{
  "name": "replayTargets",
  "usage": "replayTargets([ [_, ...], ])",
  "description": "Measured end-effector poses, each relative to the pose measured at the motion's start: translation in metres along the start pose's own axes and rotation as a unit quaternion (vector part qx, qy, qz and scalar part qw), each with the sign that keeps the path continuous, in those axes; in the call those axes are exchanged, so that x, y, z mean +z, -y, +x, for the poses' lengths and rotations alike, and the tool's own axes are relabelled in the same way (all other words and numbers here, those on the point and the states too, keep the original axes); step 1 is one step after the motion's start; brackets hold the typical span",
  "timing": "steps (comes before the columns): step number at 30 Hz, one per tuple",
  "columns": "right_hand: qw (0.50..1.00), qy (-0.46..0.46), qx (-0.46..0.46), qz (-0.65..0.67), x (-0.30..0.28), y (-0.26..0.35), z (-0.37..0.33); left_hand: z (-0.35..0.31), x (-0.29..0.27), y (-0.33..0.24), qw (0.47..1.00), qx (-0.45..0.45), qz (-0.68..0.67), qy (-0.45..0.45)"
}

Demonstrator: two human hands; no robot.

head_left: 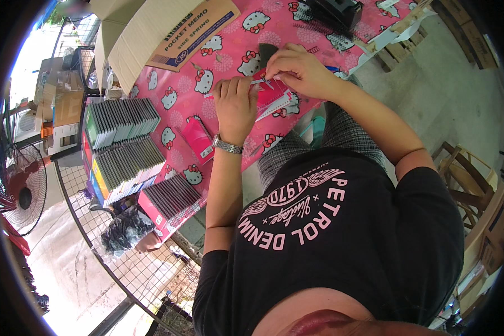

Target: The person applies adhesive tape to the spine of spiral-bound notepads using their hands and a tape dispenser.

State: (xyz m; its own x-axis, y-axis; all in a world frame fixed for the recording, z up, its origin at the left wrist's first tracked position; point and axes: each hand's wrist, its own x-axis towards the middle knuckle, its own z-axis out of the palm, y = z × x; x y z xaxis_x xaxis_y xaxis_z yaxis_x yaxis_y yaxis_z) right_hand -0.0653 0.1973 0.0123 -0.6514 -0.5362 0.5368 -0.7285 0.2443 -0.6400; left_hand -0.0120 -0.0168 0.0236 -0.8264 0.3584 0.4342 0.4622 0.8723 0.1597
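Head view shows my left hand [235, 106] pressing the small pink notebook [271, 95] flat while my right hand [299, 70], at two o'clock, pinches its edge; I should keep it square.

Single head view, looking steeply down over own chest, close above pink table [229, 61]; fisheye-bent edges.

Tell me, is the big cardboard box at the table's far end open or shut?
Open: the cardboard box has its flaps spread outward; its contents are out of view.
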Motion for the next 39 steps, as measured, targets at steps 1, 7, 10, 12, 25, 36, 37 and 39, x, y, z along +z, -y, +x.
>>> replayTargets([
  [1,1.0,0.0,-0.015,-0.007,-0.001,0.0,-0.001,0.0,0.001,-0.001,1.0,-0.002,0.004,0.002],
  [7,0.975,0.058,0.197,0.086,0.0,0.019,-0.003,0.001,0.001,-0.013,1.0,-0.004,-0.011,-0.022],
  [10,0.997,0.025,0.077,-0.013,-0.005,0.029,-0.004,0.0,0.003,-0.019,1.0,-0.001,0.0,-0.015],
  [12,0.99,0.076,0.121,-0.008,-0.01,0.032,0.003,-0.001,0.002,-0.02,1.0,-0.005,0.009,0.002],
  [25,0.955,0.247,0.001,-0.163,0.039,-0.122,0.031,-0.004,-0.003,-0.02,0.999,-0.043,-0.001,0.022],
  [36,0.841,0.343,0.173,0.382,-0.036,-0.034,0.042,-0.006,0.006,-0.018,0.996,-0.084,0.001,-0.003],
  [37,0.803,0.31,0.163,0.482,-0.037,-0.037,0.038,-0.006,0.007,-0.017,0.996,-0.083,-0.011,-0.004],
  [39,0.806,0.307,0.156,0.481,-0.037,-0.038,0.038,-0.005,0.009,-0.016,0.996,-0.083,-0.02,-0.005],
])
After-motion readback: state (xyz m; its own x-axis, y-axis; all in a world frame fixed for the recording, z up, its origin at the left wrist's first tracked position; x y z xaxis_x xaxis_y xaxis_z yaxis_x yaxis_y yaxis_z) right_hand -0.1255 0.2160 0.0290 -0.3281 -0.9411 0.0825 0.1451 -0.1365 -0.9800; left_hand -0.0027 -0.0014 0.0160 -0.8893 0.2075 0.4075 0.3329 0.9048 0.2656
